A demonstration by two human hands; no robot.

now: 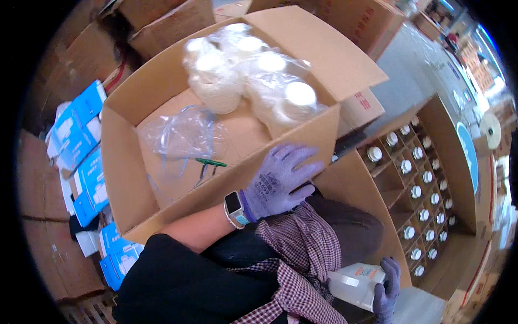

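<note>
Well, the purple-gloved left hand (pixel 281 181) has its grip let go — fingers spread by the near wall of a big brown cardboard box (pixel 120 162). The purple-gloved right hand (pixel 387 291) has its grip around a white, boxy plastic bottle (pixel 353 286) — low, by a purple checked cloth (pixel 318 243). White bottles in clear bags (pixel 217 83) sit in the box.

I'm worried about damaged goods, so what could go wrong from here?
The white bottle in the right hand is tilted and seems gripped at one end, so it might slip. The plastic-wrapped bottles bunch toward the far right of the open carton and might knock together if it is jolted. The loose clear plastic lying in there might snag.
</note>
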